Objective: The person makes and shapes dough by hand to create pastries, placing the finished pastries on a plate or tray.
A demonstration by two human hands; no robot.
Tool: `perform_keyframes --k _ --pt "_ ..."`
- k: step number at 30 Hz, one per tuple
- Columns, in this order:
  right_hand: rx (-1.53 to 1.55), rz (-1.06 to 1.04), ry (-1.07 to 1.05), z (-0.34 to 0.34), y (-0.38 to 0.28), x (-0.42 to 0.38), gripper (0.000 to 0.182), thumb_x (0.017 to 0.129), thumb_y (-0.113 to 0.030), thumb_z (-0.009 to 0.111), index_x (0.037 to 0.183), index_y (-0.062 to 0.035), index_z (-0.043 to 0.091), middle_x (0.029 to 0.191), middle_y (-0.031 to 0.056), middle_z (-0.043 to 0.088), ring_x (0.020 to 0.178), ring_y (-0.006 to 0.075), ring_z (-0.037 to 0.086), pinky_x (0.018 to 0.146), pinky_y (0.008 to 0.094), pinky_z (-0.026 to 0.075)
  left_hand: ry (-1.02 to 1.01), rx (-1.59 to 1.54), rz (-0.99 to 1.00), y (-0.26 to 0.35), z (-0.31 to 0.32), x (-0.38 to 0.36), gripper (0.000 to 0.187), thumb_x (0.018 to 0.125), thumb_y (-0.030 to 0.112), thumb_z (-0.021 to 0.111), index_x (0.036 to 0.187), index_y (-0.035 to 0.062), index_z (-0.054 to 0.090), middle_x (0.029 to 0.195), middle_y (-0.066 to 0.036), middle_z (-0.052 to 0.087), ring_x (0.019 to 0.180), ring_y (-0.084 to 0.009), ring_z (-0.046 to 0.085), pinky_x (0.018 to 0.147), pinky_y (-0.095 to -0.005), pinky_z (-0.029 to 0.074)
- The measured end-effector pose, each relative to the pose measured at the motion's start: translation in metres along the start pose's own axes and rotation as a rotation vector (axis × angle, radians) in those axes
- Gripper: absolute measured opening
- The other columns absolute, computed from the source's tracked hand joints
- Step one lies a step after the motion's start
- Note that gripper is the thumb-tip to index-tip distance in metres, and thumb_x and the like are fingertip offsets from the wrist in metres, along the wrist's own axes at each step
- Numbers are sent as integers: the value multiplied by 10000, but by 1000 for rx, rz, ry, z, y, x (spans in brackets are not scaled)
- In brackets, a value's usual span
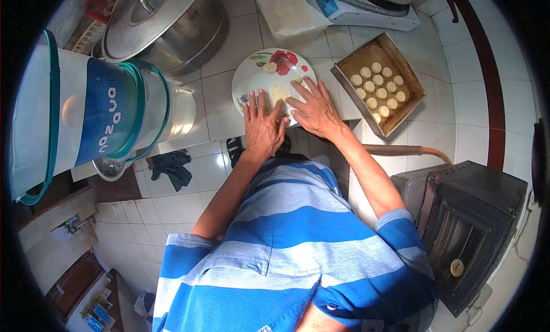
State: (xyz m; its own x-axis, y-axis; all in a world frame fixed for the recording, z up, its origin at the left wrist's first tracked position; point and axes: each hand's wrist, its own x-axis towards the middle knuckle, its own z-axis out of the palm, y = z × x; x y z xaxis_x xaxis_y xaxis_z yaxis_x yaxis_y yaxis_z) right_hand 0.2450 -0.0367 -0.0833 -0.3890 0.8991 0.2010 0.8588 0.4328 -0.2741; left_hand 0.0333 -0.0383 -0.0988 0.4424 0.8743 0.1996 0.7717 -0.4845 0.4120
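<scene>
A white plate point(246, 80) with red flowers lies on the tiled counter. On it is a flattened pale dough piece point(279, 93), with a smaller pale lump point(270, 67) farther back. My left hand point(264, 123) rests at the plate's near edge, fingers apart, its fingertips by the flat dough's lower left side. My right hand point(314, 109) is spread over the plate's right side, fingertips beside the dough. Another small pale bit shows near its fingers. To the right, a square metal tray point(350, 85) holds several round pale dough pieces point(381, 93).
A large lidded pot point(189, 37) and clear tubs with teal rims point(140, 108) stand at the left. A plastic bag point(289, 11) and a white stove point(372, 14) are at the back. A black oven point(472, 229) and a hose point(395, 150) are at the right.
</scene>
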Motion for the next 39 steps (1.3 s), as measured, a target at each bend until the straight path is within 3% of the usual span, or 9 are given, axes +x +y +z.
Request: perform_keyframes --k 15,17,32,39 --pt "19 41 -27 9 -11 -9 392 996 -364 595 1329 -168 664 1574 149 443 1492 434 331 1223 656 243 -4 52 -34 -6 -4 -8 525 1001 395 632 1469 161 576 1620 -276 324 1513 -539 245 1194 -698 240" --pt "26 29 34 10 -12 -8 399 1004 -370 581 1333 -160 665 1575 157 443 1494 434 329 1224 650 245 -88 56 -63 -8 -5 -8 520 1037 413 561 1491 158 556 1646 -299 266 1553 -516 167 1239 -667 169" --pt "1 139 31 12 -13 -2 431 1007 -369 589 1354 -125 668 1582 190 428 1520 458 282 1240 653 198 -35 106 -36 -16 -9 8 492 1043 389 544 1463 138 590 1632 -312 289 1542 -523 197 1222 -676 208" --pt "-20 145 43 16 -12 1 443 1023 -360 555 1389 -125 635 1594 203 406 1534 465 259 1250 648 171 -39 64 -18 -22 -7 18 545 1038 418 546 1521 166 536 1650 -296 276 1557 -512 171 1237 -670 171"
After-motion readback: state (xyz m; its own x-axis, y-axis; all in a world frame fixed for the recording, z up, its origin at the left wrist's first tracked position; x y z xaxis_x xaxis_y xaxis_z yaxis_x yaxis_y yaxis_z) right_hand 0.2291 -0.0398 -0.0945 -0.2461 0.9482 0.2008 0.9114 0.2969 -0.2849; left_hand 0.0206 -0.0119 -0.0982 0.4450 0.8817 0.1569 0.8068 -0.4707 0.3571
